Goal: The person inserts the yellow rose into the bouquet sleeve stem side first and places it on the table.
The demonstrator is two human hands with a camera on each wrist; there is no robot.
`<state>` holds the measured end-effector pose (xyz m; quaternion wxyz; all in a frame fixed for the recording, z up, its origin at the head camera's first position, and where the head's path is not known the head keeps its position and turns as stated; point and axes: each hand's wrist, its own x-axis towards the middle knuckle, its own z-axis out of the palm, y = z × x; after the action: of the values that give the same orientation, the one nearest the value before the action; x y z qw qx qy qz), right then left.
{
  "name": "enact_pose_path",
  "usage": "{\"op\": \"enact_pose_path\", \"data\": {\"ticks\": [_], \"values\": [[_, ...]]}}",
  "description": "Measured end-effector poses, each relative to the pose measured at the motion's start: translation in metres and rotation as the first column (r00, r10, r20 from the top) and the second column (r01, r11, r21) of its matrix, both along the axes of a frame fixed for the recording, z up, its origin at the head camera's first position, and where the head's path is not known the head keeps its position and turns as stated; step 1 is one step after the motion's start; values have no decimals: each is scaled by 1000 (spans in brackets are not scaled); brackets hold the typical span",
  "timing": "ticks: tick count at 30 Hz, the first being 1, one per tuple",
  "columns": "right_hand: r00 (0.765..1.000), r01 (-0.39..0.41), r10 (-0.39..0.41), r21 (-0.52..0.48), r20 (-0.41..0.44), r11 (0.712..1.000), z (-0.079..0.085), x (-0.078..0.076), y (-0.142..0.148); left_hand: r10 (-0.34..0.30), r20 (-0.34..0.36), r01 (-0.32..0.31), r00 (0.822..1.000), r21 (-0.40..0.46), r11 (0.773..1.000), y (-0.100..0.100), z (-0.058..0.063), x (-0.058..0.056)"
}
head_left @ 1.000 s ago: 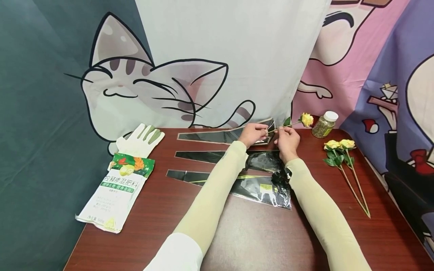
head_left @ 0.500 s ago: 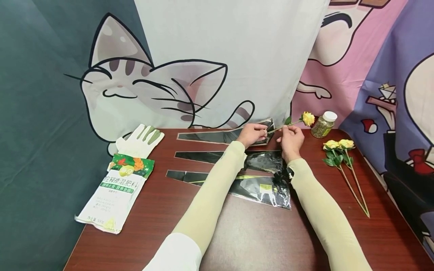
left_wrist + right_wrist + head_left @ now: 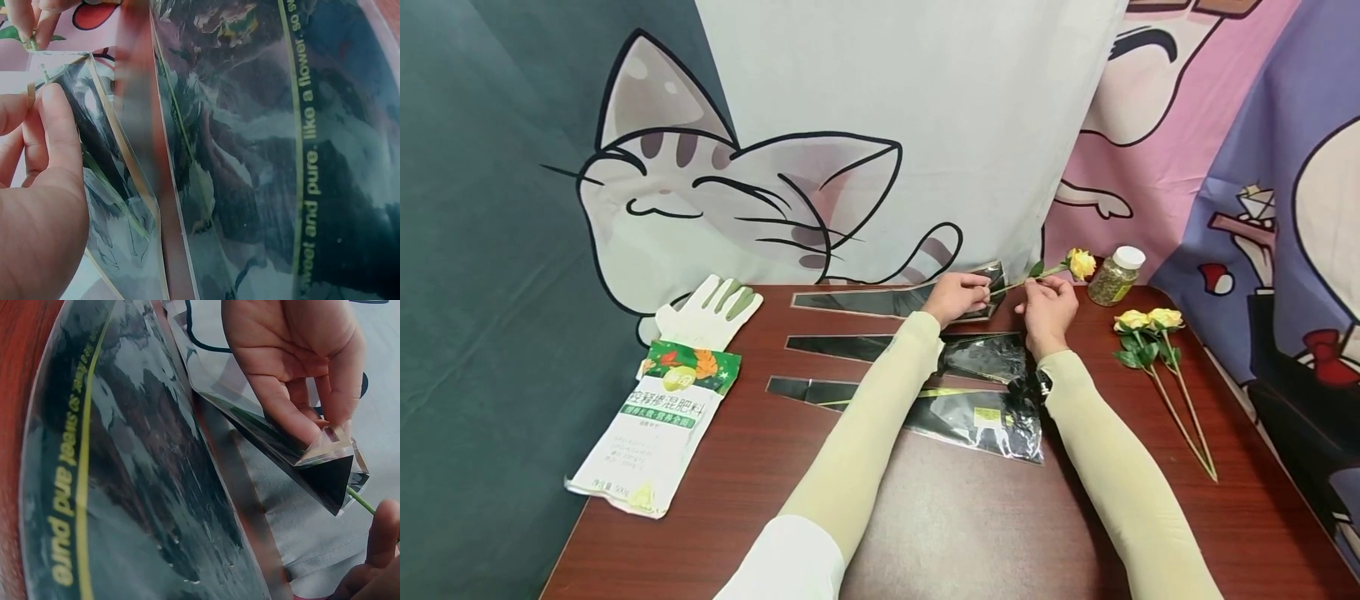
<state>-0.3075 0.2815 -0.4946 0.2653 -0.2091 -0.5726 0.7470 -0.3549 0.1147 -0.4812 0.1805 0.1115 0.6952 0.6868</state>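
At the back of the table, my left hand [image 3: 957, 298] pinches the edge at the mouth of a black and clear flower sleeve [image 3: 857, 302]. The sleeve's mouth is propped apart in the right wrist view, with a green stem [image 3: 361, 500] entering it. That stem belongs to a yellow rose [image 3: 1081, 264], and my right hand [image 3: 1051, 315] pinches it below the bloom. Inside the clear film, the stem's lower part [image 3: 115, 187] shows in the left wrist view. Two more sleeves [image 3: 831, 344] [image 3: 970, 421] lie flat nearer me, partly hidden under my forearms.
Two yellow roses [image 3: 1150, 321] lie at the right, beside a white-lidded jar [image 3: 1117, 277] of small green bits. At the left are a fertilizer bag [image 3: 658, 425] and a white-and-green glove [image 3: 707, 315]. A printed cloth [image 3: 925, 125] hangs right behind the table.
My right hand has slid a little to the right along the stem, toward the bloom. The left hand keeps its place on the sleeve.
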Motion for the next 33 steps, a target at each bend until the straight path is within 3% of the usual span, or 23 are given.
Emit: {"op": "enact_pose_path", "data": {"ticks": [10, 21, 33], "values": [[1000, 20, -20, 21, 17, 1000, 2, -1, 2, 8, -5, -8, 1000, -8, 1000, -2, 2, -1], [997, 55, -59, -94, -43, 994, 1, -3, -2, -11, -15, 10, 1000, -32, 999, -5, 4, -2], [997, 41, -48, -120, -55, 992, 1, -5, -11, -9, -13, 9, 1000, -22, 1000, -4, 6, -3]]}}
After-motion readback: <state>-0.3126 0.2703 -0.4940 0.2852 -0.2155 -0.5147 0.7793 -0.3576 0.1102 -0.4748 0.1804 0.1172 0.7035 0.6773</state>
